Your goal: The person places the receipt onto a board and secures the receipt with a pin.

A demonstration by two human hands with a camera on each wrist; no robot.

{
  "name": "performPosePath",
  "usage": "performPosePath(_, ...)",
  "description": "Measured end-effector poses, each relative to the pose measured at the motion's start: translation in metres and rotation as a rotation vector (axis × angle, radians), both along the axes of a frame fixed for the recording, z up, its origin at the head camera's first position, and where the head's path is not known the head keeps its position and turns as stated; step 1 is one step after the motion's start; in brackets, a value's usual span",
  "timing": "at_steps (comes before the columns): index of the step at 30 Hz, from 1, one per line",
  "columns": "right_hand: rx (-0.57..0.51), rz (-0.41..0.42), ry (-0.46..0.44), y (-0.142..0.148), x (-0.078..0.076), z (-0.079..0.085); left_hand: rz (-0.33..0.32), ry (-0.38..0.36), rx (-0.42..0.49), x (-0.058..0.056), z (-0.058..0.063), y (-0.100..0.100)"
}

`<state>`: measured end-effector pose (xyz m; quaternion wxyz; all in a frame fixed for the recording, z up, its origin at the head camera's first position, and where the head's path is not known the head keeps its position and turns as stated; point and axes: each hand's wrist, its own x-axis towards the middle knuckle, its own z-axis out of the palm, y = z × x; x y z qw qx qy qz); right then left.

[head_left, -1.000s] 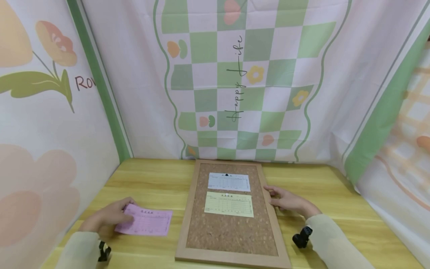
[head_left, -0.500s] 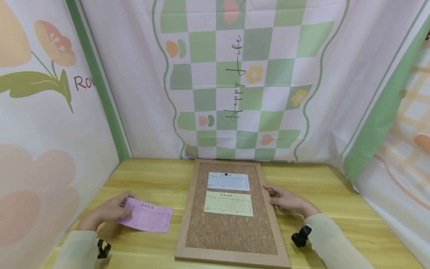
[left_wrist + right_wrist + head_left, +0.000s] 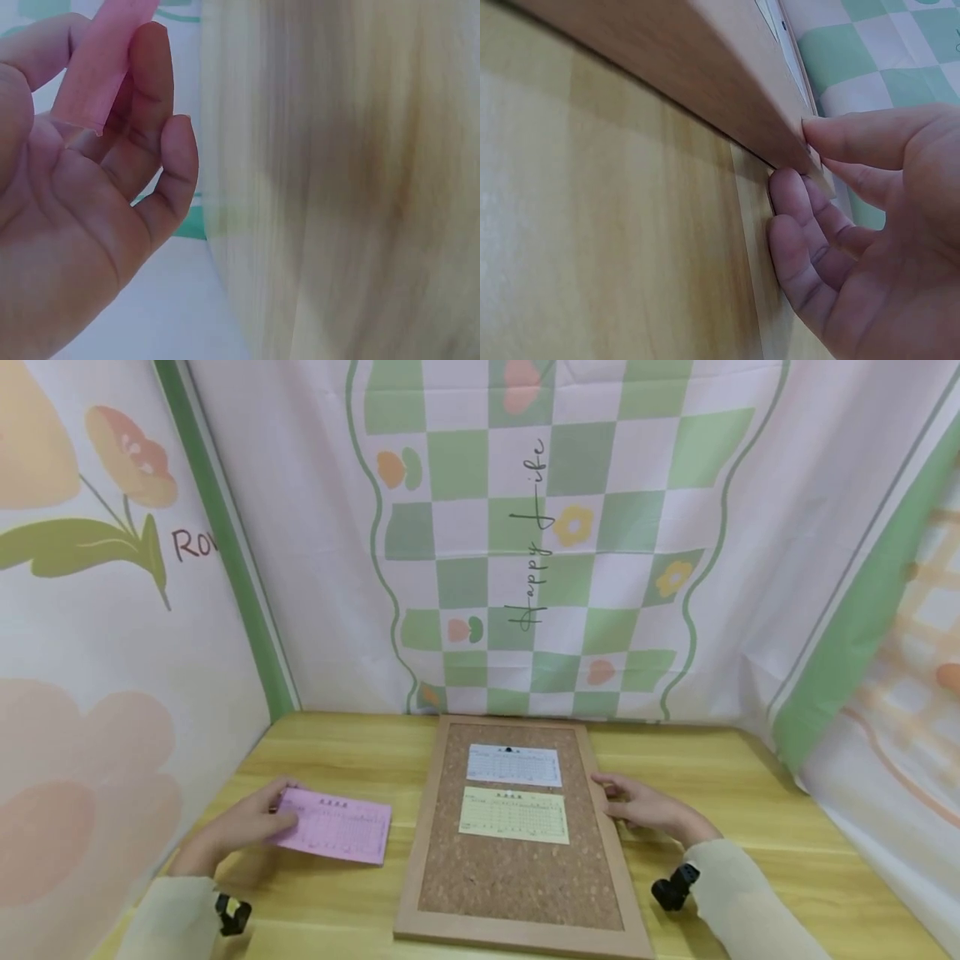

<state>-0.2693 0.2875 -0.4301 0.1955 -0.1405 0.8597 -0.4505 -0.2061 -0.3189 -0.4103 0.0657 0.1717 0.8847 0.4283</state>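
A pink printed form slip (image 3: 337, 827) is pinched at its left end between the thumb and fingers of my left hand (image 3: 258, 818), held above the table left of the cork board (image 3: 517, 885). In the left wrist view the slip (image 3: 101, 64) shows edge-on and slightly bent between the fingers. My right hand (image 3: 641, 806) grips the board's right wooden edge; the right wrist view shows the thumb on top of the frame (image 3: 727, 82) and the fingers curled at its side. On the cork lie a pale blue slip (image 3: 513, 766), with a black pin (image 3: 508, 749) at its top, and a yellow slip (image 3: 513, 817) below it.
The board lies flat on a wood-grain table (image 3: 345, 743), its far end near the checkered curtain (image 3: 525, 568). Floral fabric (image 3: 90, 635) hangs on the left side. A black device (image 3: 234, 914) sits on the left wrist, another (image 3: 675, 887) on the right.
My left hand has raised the pink slip slightly and moved it away from the table's near edge. My right hand stays at the board's edge.
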Motion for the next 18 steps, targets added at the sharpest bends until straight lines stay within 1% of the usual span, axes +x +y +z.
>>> performPosePath(3,0.001,-0.009,-0.002,0.0,0.0,0.0,0.004,-0.009,0.032,-0.001,0.0,0.003)
performPosePath(5,0.001,-0.011,-0.003,0.0,0.001,-0.001,0.01,-0.013,0.038,-0.003,-0.001,0.005)
performPosePath(9,-0.007,-0.007,0.007,0.0,0.001,-0.002,-0.008,-0.027,0.055,-0.007,-0.003,0.01)
performPosePath(14,-0.024,-0.014,0.027,-0.001,0.001,-0.005,-0.022,-0.038,0.09,-0.011,-0.001,0.022)
performPosePath(18,-0.018,-0.02,0.035,-0.001,0.002,-0.003,-0.03,-0.052,0.107,-0.014,0.0,0.033)
